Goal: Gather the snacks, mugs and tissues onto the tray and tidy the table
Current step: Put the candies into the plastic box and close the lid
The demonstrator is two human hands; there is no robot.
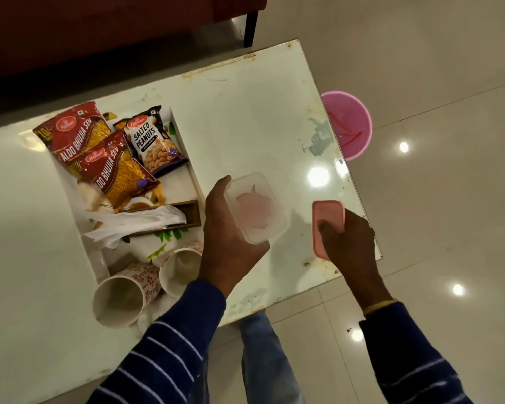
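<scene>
A white tray point(191, 170) lies on the left half of the table. In it are two red Aloo Bhujia Sev packets point(79, 132), a Salted Peanuts packet point(150, 141), crumpled white tissues point(134, 225) over a wooden holder point(191, 212), and two floral mugs point(123, 295) lying on their sides at the near end. My left hand point(228, 237) grips a clear plastic container point(255, 208) with something pink inside, just right of the tray. My right hand point(349, 243) holds the pink lid point(327, 220) near the table's right edge.
The glossy white table point(260, 112) shows worn patches near its right edge. A pink bucket point(350, 126) stands on the tiled floor beyond that edge. A dark red sofa point(99, 30) runs along the far side.
</scene>
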